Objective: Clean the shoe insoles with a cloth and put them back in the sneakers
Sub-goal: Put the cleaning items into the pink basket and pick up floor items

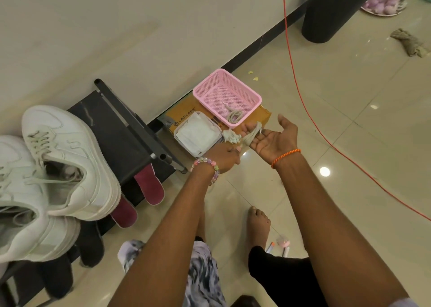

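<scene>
Maroon insoles (149, 185) lie on the dark rack by the white sneakers (70, 164) at nine o'clock, not yet back inside. I read this as the cloth-readying step: my left hand (224, 157) seems to pinch the pale cloth (233, 136), though the fingers are partly hidden, while my right hand (272, 138) lies palm-up, fingers apart, under its far end. Next I'd carry the cloth to an insole.
</scene>
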